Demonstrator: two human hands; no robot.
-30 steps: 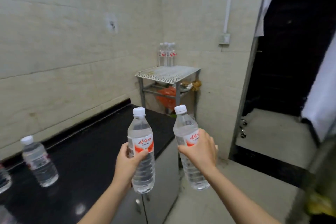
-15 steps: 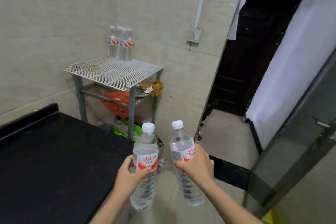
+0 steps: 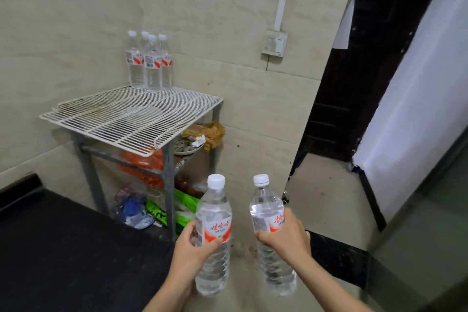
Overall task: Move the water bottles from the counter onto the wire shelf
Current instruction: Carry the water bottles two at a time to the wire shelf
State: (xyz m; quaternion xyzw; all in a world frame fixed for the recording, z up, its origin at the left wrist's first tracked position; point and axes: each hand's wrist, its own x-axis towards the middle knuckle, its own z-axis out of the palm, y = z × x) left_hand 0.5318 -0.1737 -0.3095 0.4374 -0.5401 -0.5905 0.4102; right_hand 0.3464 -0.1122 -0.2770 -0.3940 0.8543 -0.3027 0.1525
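Grip: left hand [image 3: 191, 252] and right hand [image 3: 287, 238] each hold a water bottle [image 3: 214, 210]; careless placement on the wire shelf [image 3: 121, 119] may topple the shelved bottles [image 3: 152, 68].

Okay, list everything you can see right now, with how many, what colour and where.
left bottle: one, clear, white cap, red-and-white label, held upright just past the counter's end
right bottle: one, same look, held upright beside it
shelf bottles: four, clear, white caps, back corner of the wire shelf
wire shelf: one, white top on grey legs, in the wall corner
counter: one, black, lower left
orange bag: one, orange, under the shelf top
green packets: count unclear, green, low by the front leg
wall switch box: one, pale, on the tiled wall
left hand: one, grips the left bottle
right hand: one, grips the right bottle
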